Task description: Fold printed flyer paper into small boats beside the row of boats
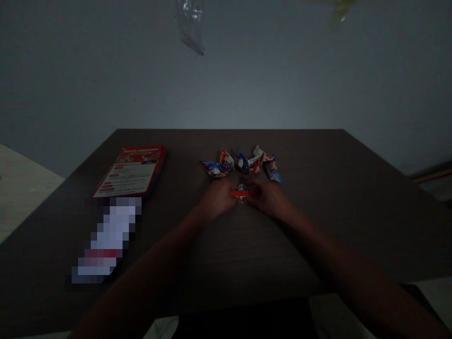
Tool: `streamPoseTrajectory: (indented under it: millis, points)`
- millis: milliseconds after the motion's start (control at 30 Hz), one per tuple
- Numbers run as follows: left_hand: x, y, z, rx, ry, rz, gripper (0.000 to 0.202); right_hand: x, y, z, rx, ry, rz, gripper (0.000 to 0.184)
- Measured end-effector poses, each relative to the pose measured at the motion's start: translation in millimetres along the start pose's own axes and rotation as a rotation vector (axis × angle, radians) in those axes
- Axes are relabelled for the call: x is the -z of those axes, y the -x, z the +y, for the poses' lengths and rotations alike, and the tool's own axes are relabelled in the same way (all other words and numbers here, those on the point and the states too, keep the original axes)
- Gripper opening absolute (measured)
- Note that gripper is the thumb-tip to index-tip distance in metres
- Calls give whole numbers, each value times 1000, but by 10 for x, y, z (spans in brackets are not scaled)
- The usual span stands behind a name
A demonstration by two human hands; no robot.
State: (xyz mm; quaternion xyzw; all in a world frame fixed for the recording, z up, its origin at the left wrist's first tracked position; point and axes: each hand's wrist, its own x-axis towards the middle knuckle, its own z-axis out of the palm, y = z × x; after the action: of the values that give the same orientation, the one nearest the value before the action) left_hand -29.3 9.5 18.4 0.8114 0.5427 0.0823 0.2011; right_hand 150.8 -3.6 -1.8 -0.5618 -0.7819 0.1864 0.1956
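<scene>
Near the middle of the dark table, my left hand [218, 197] and my right hand [271, 196] grip a small folded sheet of printed paper [243, 193] from its two sides. A red strip runs along the paper's near edge, with a blue-and-white print behind it. The fingers of both hands are closed on it and partly hide it. Just beyond my hands lie folded paper shapes with pointed, boat-like ends: a blue-and-red one [216, 168] at left, another one [249, 163] in the middle and a third one [271, 167] at right.
A stack of red-and-white printed sheets [129, 174] rests at the table's left. Nearer to me lies a pixelated, pale oblong object [109, 235]. Past the far edge of the table [310, 141] rises a grey wall [282, 70], with a clear plastic bag [191, 26] in front of it.
</scene>
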Motion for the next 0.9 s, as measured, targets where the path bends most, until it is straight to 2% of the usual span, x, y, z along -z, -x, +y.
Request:
streamPoseTrajectory:
  millis: [467,733,900]
  points:
    - [-41,-6,-98,-26,47,53,19,6,15,66,-9,-49,13,49]
    - [21,42,-110,-17,43,51,24,29,17,97,-23,-85,13,50]
    - [55,44,-197,17,20,29,26,59,36,162,-45,-87,6,55]
